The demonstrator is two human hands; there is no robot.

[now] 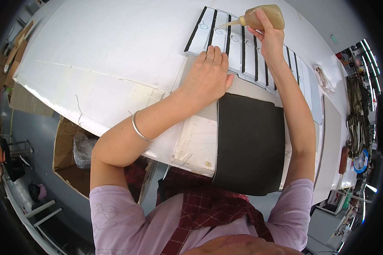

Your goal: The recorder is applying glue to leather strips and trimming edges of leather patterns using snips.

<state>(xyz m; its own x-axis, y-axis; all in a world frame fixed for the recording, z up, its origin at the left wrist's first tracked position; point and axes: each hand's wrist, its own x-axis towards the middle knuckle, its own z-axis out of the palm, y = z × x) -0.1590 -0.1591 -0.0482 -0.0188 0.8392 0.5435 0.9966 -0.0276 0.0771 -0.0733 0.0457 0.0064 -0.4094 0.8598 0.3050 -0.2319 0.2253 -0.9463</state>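
Observation:
My right hand [266, 34] grips a translucent bottle of amber liquid [273, 17], tilted so that its long pale nozzle points left over a row of pale panels with black strips [238, 51] and small outlined rings. My left hand [206, 74] rests with fingers extended on the lower edge of these panels, near the left end. Below the panels, a black rectangular sheet [249, 144] lies between my forearms, beside a worn pale board [195, 146] with tape on it.
The white worktable [93, 38] carries a long grey board [330, 136], a white cloth [323, 78] and a blue ring-shaped item [360, 161] to the right. An open cardboard box [64, 157] with plastic inside sits below the table's left edge.

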